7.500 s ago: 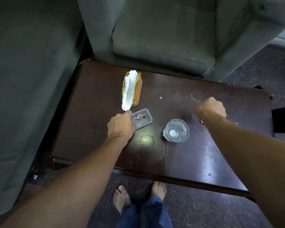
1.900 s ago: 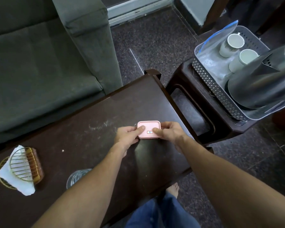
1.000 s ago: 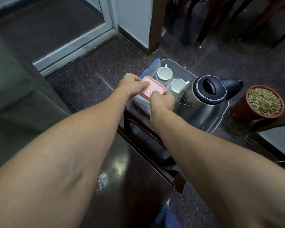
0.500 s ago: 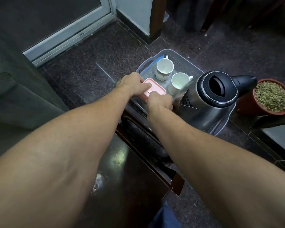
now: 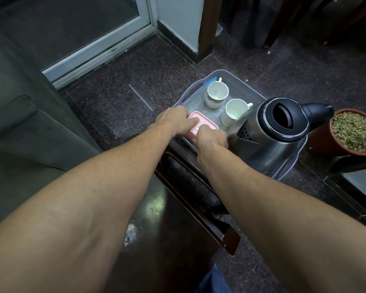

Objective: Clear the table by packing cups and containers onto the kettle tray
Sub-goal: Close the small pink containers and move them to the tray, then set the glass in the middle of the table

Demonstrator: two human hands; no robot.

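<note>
We clamp left hand (image 5: 173, 122) and right hand (image 5: 212, 138) on opposite ends of the pink-lidded container (image 5: 201, 123); lid up, long axis parallel to the kettle tray (image 5: 239, 86) near edge.

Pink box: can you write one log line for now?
pink box: near end of tray, beside kettle | left hand: holds pink box | right hand: holds pink box | released: no

bare forearms (image 5: 114, 187), blue denim trousers (image 5: 215, 281)

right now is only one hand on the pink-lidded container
No, the left hand and the right hand both hold the pink-lidded container at the tray.
</note>
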